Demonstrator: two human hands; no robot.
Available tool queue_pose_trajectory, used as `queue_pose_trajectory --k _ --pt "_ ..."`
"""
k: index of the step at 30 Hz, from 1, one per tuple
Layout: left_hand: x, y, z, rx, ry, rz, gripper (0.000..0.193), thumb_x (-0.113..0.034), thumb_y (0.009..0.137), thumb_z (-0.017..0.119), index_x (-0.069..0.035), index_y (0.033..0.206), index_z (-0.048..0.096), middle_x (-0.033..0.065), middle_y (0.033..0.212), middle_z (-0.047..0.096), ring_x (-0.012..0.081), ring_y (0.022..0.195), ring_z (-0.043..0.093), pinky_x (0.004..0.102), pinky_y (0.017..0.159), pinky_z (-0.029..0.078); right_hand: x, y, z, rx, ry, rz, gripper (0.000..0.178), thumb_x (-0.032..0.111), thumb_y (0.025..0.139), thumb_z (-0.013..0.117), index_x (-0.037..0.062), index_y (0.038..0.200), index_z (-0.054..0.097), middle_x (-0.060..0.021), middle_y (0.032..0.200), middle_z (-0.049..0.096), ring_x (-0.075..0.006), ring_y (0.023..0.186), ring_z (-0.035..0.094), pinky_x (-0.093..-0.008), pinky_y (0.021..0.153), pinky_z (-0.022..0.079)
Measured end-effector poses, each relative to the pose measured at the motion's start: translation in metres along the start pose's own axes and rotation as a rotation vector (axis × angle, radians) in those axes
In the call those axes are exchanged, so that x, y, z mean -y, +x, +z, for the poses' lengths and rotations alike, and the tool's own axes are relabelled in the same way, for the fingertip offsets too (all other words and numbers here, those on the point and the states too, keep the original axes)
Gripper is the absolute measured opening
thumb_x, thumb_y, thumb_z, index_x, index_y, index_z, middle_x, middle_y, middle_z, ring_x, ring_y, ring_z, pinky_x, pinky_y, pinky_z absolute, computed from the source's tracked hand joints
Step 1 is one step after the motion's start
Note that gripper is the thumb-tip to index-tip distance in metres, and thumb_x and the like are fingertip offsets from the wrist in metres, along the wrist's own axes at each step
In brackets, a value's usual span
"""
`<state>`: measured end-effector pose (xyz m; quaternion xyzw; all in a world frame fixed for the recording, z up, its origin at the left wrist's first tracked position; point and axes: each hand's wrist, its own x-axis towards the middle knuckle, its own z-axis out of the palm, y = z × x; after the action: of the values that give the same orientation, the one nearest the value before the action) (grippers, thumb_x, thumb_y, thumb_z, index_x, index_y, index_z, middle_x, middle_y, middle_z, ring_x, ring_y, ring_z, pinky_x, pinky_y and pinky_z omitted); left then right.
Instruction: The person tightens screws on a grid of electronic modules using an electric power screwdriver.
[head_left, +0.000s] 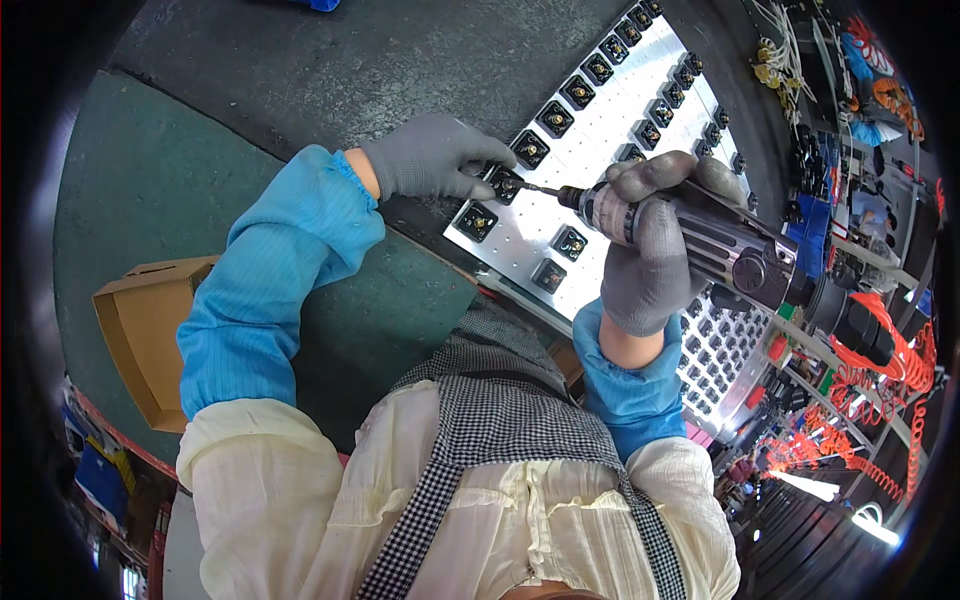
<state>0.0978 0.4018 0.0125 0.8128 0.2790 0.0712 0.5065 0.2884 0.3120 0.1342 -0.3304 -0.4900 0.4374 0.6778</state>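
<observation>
My left hand (430,160), in a grey glove, has its thumb and fingertips on either side of a small black square part (503,186). This part sits on a silver metal plate (532,225) dotted with small holes. My right hand (648,255), gloved too, is wrapped round a dark power screwdriver (725,242), held nearly level. Its long thin bit points left, with the tip at the part between my left fingers. More black square parts with brass-coloured centres, such as this one (477,222), stand in rows along the plate.
An open cardboard box (150,340) lies at the left on the green mat (180,170). Another plate (725,350) full of black parts is beyond my right forearm. Coiled orange hoses (880,450) and cluttered shelving line the right side.
</observation>
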Motion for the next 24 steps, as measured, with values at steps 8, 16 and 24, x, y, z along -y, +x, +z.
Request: queue_pose_trajectory --k 8,16,24 --pt "0.006 0.001 0.006 -0.011 0.072 0.064 0.052 -0.029 0.079 0.077 -0.019 0.128 0.061 0.0070 0.071 0.063 0.0191 0.063 0.062 0.0355 0.061 0.049 0.004 -0.003 0.000 -0.015 0.018 -0.021 0.050 -0.007 0.085 0.062 0.0072 0.131 0.048 -0.0161 0.110 0.060 -0.0245 0.095 0.066 -0.0333 0.070 0.061" --pt "0.002 0.000 0.002 0.001 0.057 0.037 0.054 -0.030 0.079 0.077 -0.020 0.129 0.060 0.0063 0.067 0.060 0.0194 0.061 0.060 0.0354 0.060 0.049 0.005 0.010 -0.010 0.472 -0.141 -0.039 0.045 0.007 0.080 0.076 0.0032 0.118 0.052 -0.0160 0.095 0.064 -0.0230 0.083 0.068 -0.0342 0.071 0.059" --pt "0.009 0.001 0.004 -0.046 0.057 0.102 0.054 -0.032 0.078 0.078 -0.020 0.129 0.061 0.0058 0.067 0.059 0.0198 0.061 0.060 0.0354 0.061 0.048 0.002 0.005 0.013 0.132 -0.295 0.053 0.046 -0.009 0.078 0.067 0.0024 0.119 0.049 -0.0131 0.096 0.065 -0.0203 0.088 0.067 -0.0337 0.078 0.058"
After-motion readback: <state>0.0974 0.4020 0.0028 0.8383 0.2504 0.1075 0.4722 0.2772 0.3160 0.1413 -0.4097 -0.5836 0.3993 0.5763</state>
